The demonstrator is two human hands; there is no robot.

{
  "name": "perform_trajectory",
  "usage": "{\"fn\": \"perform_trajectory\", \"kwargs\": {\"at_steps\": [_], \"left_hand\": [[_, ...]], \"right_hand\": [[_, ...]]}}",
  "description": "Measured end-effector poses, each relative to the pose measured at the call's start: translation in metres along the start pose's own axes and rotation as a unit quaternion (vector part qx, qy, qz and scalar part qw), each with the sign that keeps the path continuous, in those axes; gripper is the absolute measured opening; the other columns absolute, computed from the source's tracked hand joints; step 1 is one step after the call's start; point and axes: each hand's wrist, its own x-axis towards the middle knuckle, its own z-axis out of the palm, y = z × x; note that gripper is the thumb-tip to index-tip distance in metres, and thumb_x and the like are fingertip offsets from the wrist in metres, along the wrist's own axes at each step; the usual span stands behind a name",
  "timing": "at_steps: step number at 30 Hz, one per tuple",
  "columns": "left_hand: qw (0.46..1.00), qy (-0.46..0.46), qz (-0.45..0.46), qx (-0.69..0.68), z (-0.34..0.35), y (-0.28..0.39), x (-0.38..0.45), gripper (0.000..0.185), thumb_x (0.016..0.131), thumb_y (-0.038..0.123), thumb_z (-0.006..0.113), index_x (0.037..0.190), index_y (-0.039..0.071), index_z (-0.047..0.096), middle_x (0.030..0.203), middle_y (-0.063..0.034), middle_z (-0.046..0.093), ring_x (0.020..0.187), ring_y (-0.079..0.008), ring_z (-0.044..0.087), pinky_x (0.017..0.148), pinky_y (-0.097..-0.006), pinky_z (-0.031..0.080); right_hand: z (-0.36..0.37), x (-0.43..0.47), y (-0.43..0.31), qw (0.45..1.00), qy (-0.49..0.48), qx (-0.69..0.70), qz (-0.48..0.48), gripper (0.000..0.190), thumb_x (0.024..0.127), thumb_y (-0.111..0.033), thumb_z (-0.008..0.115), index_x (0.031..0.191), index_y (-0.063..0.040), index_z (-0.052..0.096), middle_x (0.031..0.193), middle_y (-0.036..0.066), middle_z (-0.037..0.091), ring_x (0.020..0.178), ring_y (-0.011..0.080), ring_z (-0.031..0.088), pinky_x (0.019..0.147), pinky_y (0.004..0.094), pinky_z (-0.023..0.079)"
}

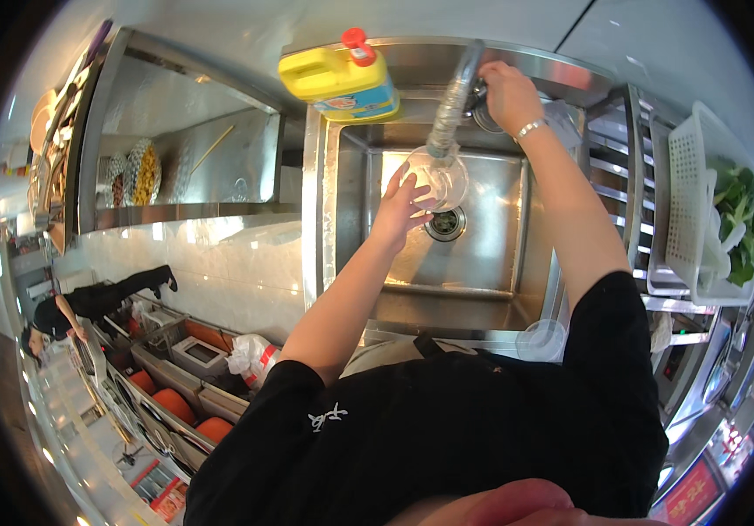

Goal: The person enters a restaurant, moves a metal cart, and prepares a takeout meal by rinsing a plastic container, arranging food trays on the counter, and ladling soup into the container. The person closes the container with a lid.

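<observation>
My left hand (pixel 402 209) grips a clear round plastic container (pixel 453 183) by its side. The container is over the stainless steel sink basin (pixel 482 256), at the mouth of the faucet spout (pixel 450 108), whose lower part looks wrapped. Whether water is running I cannot tell. Beneath the container lies the round drain (pixel 446 225), with dark bits in its strainer. Behind the basin, my right hand (pixel 511 98) has its fingers at the faucet's base, around what seems to be the handle; the fingers partly hide it. A second clear plastic container (pixel 541 340) rests on the sink's front right rim.
A yellow jug (pixel 340 85) with a red cap stands at the sink's back left corner. On the right, a white perforated basket (pixel 685 204) holds leafy greens (pixel 741 217) above a slatted metal rack (pixel 613 197). A steel shelf unit (pixel 193 214) is left. Farther off, a person (pixel 87 306) stands by a counter.
</observation>
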Motion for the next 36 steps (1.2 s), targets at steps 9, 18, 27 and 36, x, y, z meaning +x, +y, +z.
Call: {"fn": "perform_trajectory", "kwargs": {"at_steps": [9,18,27,36], "left_hand": [[0.999,-0.029,0.015,-0.01,0.022,0.003,0.013,0.07,0.1,0.045,0.048,0.152,0.014,0.015,0.138,-0.0217,0.048,0.125,-0.0333,0.052,0.098,-0.0477,0.044],[1.0,-0.019,-0.005,-0.009,0.017,-0.009,0.024,0.078,0.098,0.042,0.05,0.153,0.007,0.006,0.139,-0.0233,0.045,0.124,-0.0335,0.052,0.098,-0.0468,0.047],[0.996,0.018,-0.012,0.081,0.025,-0.009,0.03,0.052,0.098,0.043,0.049,0.138,0.01,0.041,0.129,-0.0138,0.054,0.111,-0.0258,0.059,0.086,-0.0455,0.054],[0.97,0.084,0.101,0.206,-0.002,-0.024,0.055,0.032,0.099,0.032,0.047,0.115,0.006,0.055,0.102,-0.0078,0.062,0.091,-0.0197,0.063,0.071,-0.0394,0.059]], "right_hand": [[0.002,-0.063,0.029,0.994,0.016,-0.104,0.033,0.033,0.08,-0.014,0.06,0.112,-0.018,0.068,0.12,0.003,0.061,0.113,0.0251,0.055,0.097,0.0416,0.042],[-0.004,-0.106,0.091,0.964,-0.049,-0.133,0.225,0.047,0.084,-0.02,0.063,0.13,-0.03,0.059,0.135,0.01,0.054,0.122,0.0307,0.051,0.099,0.0447,0.044],[0.007,-0.153,-0.062,0.987,-0.04,0.154,-0.009,0.035,0.079,-0.014,0.062,0.114,-0.018,0.069,0.111,0.006,0.065,0.104,0.0252,0.061,0.092,0.0419,0.048],[0.049,-0.11,-0.106,0.895,-0.42,0.124,0.084,0.029,0.089,-0.025,0.052,0.109,-0.015,0.07,0.107,0.01,0.07,0.101,0.0296,0.066,0.087,0.0407,0.05]]}}
